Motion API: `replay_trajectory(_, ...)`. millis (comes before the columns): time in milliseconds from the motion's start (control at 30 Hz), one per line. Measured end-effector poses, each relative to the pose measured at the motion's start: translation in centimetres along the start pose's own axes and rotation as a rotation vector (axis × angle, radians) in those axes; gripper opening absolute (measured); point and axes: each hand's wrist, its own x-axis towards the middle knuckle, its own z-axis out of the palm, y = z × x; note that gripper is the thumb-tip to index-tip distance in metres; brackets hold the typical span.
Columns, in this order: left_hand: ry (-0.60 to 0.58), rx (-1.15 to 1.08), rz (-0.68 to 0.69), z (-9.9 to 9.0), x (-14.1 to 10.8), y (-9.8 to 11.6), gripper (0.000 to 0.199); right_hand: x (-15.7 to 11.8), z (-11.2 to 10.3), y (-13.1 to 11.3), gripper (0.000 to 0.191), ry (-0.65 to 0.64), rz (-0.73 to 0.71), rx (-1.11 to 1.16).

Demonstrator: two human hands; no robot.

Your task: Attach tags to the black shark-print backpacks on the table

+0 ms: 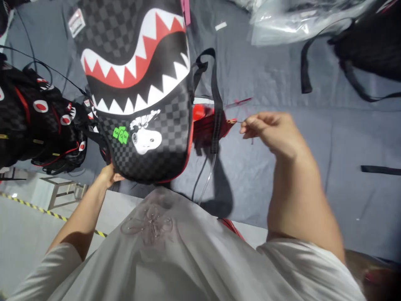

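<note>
A black checkered backpack with a red and white shark mouth, a white dog head and a green print stands over the grey cloth. My left hand is closed on its lower left edge, the fingertips partly behind it. To the right of the bag, my right hand pinches something thin and dark at the tip of a dark red piece. A black strap hangs down across that red piece. Beside the strap shows a bright red round part.
Several similar black bags lie at the left. Clear plastic wrapping is at the top right, near another dark bag with straps. A short black strap lies at the right. Wooden stools stand on the floor below.
</note>
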Motion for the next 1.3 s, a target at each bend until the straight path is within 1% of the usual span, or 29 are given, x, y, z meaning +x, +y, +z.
replay_trajectory(100, -0.049, -0.045, 0.016, 2.5, -0.7, 1.5, 0.037, -3.0, -2.9, -3.5, 0.024, 0.100, -0.141, -0.079)
replay_trajectory(167, -0.096, -0.068, 0.026, 3.2, -1.3, 2.3, 0.048, -5.1, -4.5, -5.3, 0.032, 0.101, -0.196, -0.200)
replay_trajectory(233, -0.157, -0.080, 0.033, 3.3, -1.9, 2.8, 0.066, -7.3, -5.9, -6.6, 0.044, 0.066, -0.224, -0.339)
replay_trajectory(300, -0.218, -0.071, 0.062, 2.9, -2.3, 3.0, 0.080, -9.4, -6.9, -7.4, 0.053, 0.022, -0.259, -0.480)
replay_trajectory(367, -0.277, -0.040, 0.114, 2.5, -2.7, 2.9, 0.086, -11.4, -7.4, -7.8, 0.057, -0.054, -0.297, -0.590)
replay_trajectory(400, -0.302, -0.018, 0.135, 2.3, -2.8, 3.0, 0.087, -12.3, -7.2, -7.9, 0.058, -0.116, -0.299, -0.627)
replay_trajectory(433, -0.321, 0.004, 0.155, 2.2, -2.9, 3.0, 0.088, -13.3, -6.9, -8.0, 0.059, -0.191, -0.289, -0.645)
replay_trajectory(500, -0.340, 0.037, 0.201, 2.3, -2.9, 3.2, 0.087, -15.1, -5.4, -8.0, 0.059, -0.327, -0.233, -0.645)
replay_trajectory(567, -0.339, 0.045, 0.258, 2.7, -2.6, 3.5, 0.080, -17.0, -3.0, -7.7, 0.055, -0.416, -0.152, -0.622)
replay_trajectory(633, -0.299, 0.061, 0.314, 3.1, -2.0, 3.8, 0.067, -18.8, -0.1, -7.0, 0.048, -0.498, -0.047, -0.578)
replay_trajectory(700, -0.180, 0.155, 0.405, 3.3, -1.6, 3.9, 0.053, -20.5, 3.1, -5.7, 0.040, -0.576, 0.046, -0.511)
replay_trajectory(767, 0.006, 0.344, 0.557, 3.2, -1.8, 3.6, 0.046, -21.6, 5.9, -4.0, 0.031, -0.605, 0.090, -0.467)
replay_trajectory(800, 0.098, 0.437, 0.654, 3.0, -2.4, 3.3, 0.045, -21.9, 7.0, -3.1, 0.027, -0.590, 0.090, -0.471)
replay_trajectory(833, 0.163, 0.498, 0.760, 2.8, -3.1, 3.1, 0.044, -22.1, 8.0, -2.3, 0.023, -0.559, 0.077, -0.492)
replay_trajectory(867, 0.184, 0.517, 0.868, 2.7, -4.2, 2.8, 0.042, -22.0, 8.9, -1.7, 0.021, -0.529, 0.052, -0.523)
replay_trajectory(900, 0.147, 0.497, 0.978, 2.7, -5.4, 2.5, 0.041, -21.9, 9.5, -1.2, 0.020, -0.508, 0.018, -0.554)
replay_trajectory(933, 0.056, 0.456, 1.090, 2.9, -6.8, 2.2, 0.039, -21.7, 9.9, -0.9, 0.019, -0.505, -0.023, -0.575)
replay_trajectory(967, -0.081, 0.416, 1.199, 3.5, -8.1, 2.1, 0.037, -21.4, 10.2, -0.8, 0.018, -0.516, -0.068, -0.584)
replay_trajectory(1000, -0.244, 0.394, 1.295, 4.3, -9.4, 2.0, 0.036, -21.0, 10.3, -0.9, 0.018, -0.535, -0.105, -0.574)
replay_trajectory(1033, -0.408, 0.392, 1.367, 5.4, -10.4, 1.9, 0.036, -20.7, 10.1, -1.0, 0.019, -0.562, -0.127, -0.540)
replay_trajectory(1067, -0.560, 0.407, 1.404, 6.6, -11.1, 2.0, 0.037, -20.3, 9.9, -1.2, 0.020, -0.589, -0.132, -0.484)
replay_trajectory(1100, -0.693, 0.427, 1.403, 7.9, -11.6, 2.0, 0.037, -19.8, 9.4, -1.4, 0.022, -0.613, -0.122, -0.411)
replay_trajectory(1133, -0.802, 0.447, 1.366, 9.1, -11.9, 2.1, 0.036, -19.3, 8.9, -1.5, 0.025, -0.637, -0.102, -0.332)
replay_trajectory(1167, -0.885, 0.466, 1.307, 10.2, -12.1, 2.2, 0.035, -18.8, 8.4, -1.6, 0.030, -0.662, -0.078, -0.256)
replay_trajectory(1233, -0.975, 0.497, 1.205, 11.6, -12.2, 2.3, 0.032, -17.7, 7.5, -1.7, 0.039, -0.710, -0.039, -0.159)
replay_trajectory(1300, -0.995, 0.503, 1.216, 12.2, -12.4, 2.2, 0.028, -16.7, 7.3, -1.7, 0.046, -0.722, -0.022, -0.131)
